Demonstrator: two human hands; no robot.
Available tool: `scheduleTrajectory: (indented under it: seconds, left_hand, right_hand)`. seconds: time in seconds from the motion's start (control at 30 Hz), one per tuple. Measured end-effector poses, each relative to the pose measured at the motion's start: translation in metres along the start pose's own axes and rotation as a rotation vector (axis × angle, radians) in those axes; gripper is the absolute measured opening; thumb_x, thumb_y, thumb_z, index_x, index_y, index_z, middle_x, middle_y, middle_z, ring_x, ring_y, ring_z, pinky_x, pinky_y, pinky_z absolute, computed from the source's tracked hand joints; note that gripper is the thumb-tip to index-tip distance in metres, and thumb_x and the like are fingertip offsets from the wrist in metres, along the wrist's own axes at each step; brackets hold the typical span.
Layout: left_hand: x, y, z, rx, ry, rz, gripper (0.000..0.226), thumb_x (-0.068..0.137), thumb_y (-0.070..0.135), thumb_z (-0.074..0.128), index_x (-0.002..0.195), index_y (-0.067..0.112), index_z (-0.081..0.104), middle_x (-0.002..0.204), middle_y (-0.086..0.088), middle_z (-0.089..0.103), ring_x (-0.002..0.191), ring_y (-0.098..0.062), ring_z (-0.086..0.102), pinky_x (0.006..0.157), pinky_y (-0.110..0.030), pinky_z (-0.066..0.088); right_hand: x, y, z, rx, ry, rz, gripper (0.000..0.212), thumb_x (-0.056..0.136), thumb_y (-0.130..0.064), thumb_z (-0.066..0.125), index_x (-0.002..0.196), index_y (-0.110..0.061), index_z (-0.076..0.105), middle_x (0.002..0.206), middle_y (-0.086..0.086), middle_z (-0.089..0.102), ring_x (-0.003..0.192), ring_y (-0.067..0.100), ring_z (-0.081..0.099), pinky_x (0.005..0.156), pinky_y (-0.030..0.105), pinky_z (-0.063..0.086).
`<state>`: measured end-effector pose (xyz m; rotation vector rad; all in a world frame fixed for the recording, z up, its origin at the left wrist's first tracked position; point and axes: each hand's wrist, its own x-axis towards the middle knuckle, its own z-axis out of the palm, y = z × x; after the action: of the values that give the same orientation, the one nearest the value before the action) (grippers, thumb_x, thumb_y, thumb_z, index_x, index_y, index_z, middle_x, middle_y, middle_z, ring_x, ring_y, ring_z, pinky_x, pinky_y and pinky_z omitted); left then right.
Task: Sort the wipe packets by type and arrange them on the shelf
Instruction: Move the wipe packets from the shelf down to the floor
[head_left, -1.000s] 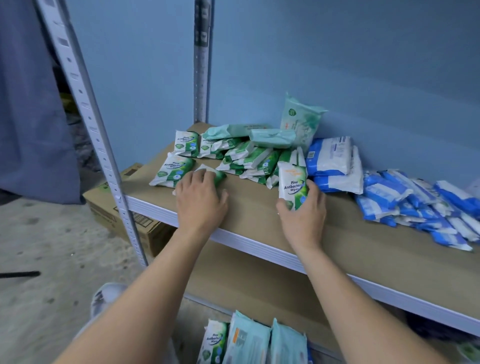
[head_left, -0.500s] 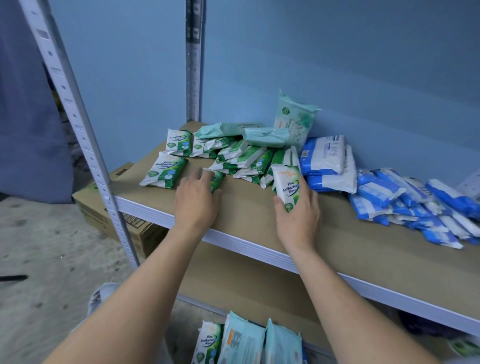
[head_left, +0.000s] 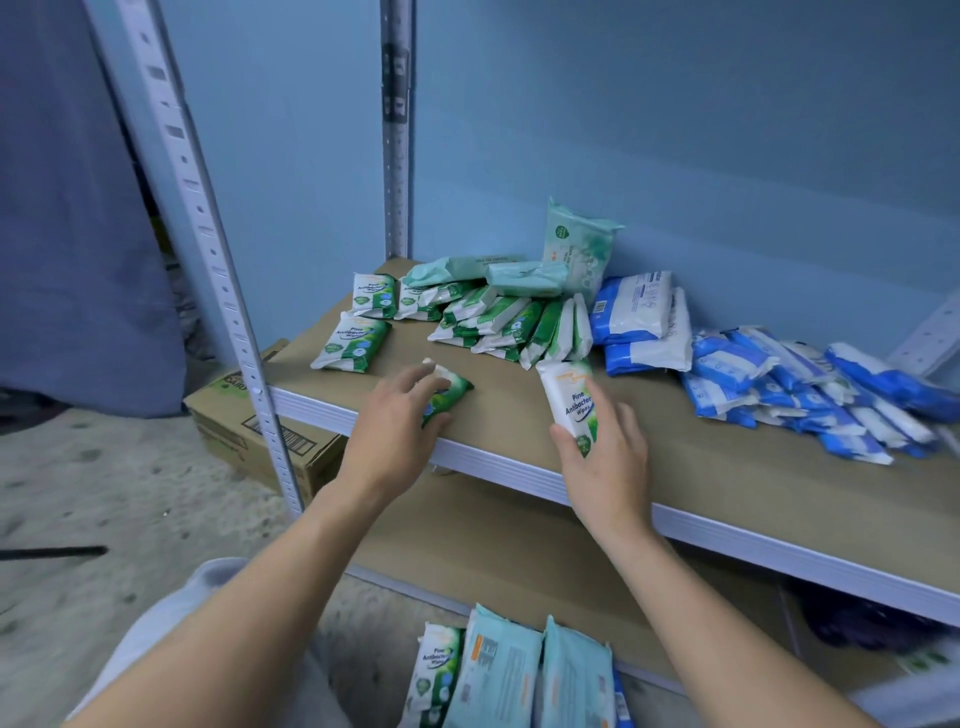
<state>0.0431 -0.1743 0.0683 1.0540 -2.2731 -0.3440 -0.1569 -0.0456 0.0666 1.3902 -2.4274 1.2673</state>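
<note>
My right hand (head_left: 605, 457) grips a green-and-white pine antibacterial wipes packet (head_left: 569, 400), held upright near the front of the brown shelf board (head_left: 701, 467). My left hand (head_left: 395, 431) lies over another small green packet (head_left: 449, 389) flat on the board, fingers loosely bent on it. Behind them lies a leaning row of small green packets (head_left: 498, 325), with two more (head_left: 353, 343) flat at the left. Pale teal packs (head_left: 524, 278) sit on top at the back. White-and-blue packs (head_left: 644, 322) and several small blue packets (head_left: 810, 389) fill the right.
Grey metal uprights (head_left: 208, 249) frame the shelf's left side, with a blue wall behind. A cardboard box (head_left: 254, 431) sits on the floor at the left. More green and teal packets (head_left: 519, 675) stand low in front of me, below the shelf edge.
My right hand has drawn its packet back toward the shelf's front edge and stood it more upright. My left hand slid its packet back and rightward a little.
</note>
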Motion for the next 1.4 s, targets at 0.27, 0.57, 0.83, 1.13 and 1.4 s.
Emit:
scheduleTrajectory:
  seconds: [0.27, 0.57, 0.83, 1.13, 1.4]
  left_hand:
    - [-0.061, 0.056, 0.004, -0.12, 0.045, 0.179, 0.034, 0.095, 0.022, 0.068, 0.129, 0.02, 0.063, 0.144, 0.002, 0.055, 0.119, -0.023, 0.055, 0.096, -0.037, 0.047]
    - [-0.14, 0.075, 0.058, -0.14, 0.029, 0.279, 0.027, 0.093, 0.016, 0.07, 0.12, 0.015, 0.068, 0.137, 0.002, 0.059, 0.116, -0.021, 0.054, 0.098, -0.027, 0.043]
    - [-0.192, 0.052, 0.134, -0.116, -0.342, 0.06, 0.026, 0.094, 0.022, 0.066, 0.12, 0.024, 0.065, 0.137, 0.006, 0.056, 0.111, -0.022, 0.055, 0.092, -0.031, 0.046]
    - [-0.216, 0.056, 0.219, -0.174, -0.543, -0.176, 0.033, 0.092, 0.01, 0.06, 0.124, 0.018, 0.064, 0.136, 0.001, 0.056, 0.115, -0.026, 0.055, 0.095, -0.043, 0.05]
    - [-0.236, 0.055, 0.274, -0.159, -0.797, -0.178, 0.052, 0.106, 0.025, 0.04, 0.157, 0.019, 0.029, 0.167, 0.0, 0.013, 0.152, -0.019, 0.019, 0.112, -0.022, 0.027]
  right_hand:
    - [-0.064, 0.014, -0.051, -0.122, -0.015, -0.092, 0.058, 0.09, -0.028, 0.07, 0.143, -0.025, 0.047, 0.117, 0.0, 0.053, 0.104, 0.026, 0.054, 0.086, 0.044, 0.05]
    - [-0.142, 0.073, -0.068, -0.207, -0.119, -0.056, 0.066, 0.091, -0.032, 0.066, 0.15, -0.029, 0.036, 0.122, -0.003, 0.044, 0.101, 0.023, 0.043, 0.084, 0.038, 0.045]
    - [-0.199, 0.145, -0.045, -0.23, -0.285, 0.356, 0.063, 0.09, -0.03, 0.06, 0.148, -0.034, 0.035, 0.118, -0.001, 0.048, 0.105, 0.025, 0.044, 0.078, 0.037, 0.046]
    - [-0.233, 0.234, 0.001, -0.173, -0.438, 0.912, 0.061, 0.091, -0.028, 0.057, 0.148, -0.023, 0.036, 0.127, 0.016, 0.05, 0.118, 0.041, 0.047, 0.09, 0.041, 0.043]
    - [-0.256, 0.281, 0.039, -0.171, -0.627, 0.809, 0.057, 0.1, -0.021, 0.043, 0.155, -0.032, 0.032, 0.133, 0.005, 0.061, 0.113, 0.029, 0.058, 0.083, 0.035, 0.048]
